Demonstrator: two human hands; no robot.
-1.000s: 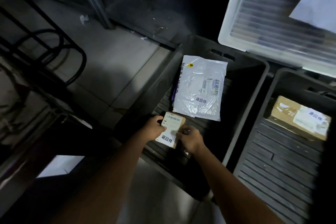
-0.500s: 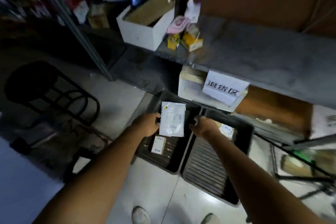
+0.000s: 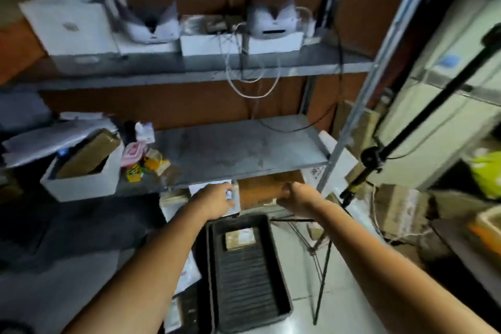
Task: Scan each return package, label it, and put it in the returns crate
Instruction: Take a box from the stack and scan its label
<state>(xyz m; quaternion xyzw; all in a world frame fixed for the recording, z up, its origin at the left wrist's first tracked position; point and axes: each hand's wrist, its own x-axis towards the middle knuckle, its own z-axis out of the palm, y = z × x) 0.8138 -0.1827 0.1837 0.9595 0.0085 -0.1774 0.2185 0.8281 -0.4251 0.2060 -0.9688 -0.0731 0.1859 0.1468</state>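
Note:
My left hand and my right hand reach forward side by side at the front edge of the middle shelf. Both hold nothing, with fingers loosely curled. Below them on the floor stands a black crate with a brown box with a white label at its far end. To its left, a second black crate is mostly hidden by my left forearm; a white poly mailer shows in it. The frame is blurred.
A white bin with a paper sign sits under the shelf behind my left hand. On the shelf's left are a white box and small packets. A tripod and cardboard boxes stand on the right.
The view has risen from close over the crates to standing height. My hands let go of the small labelled box, left in the left crate, and lifted up to shelf level.

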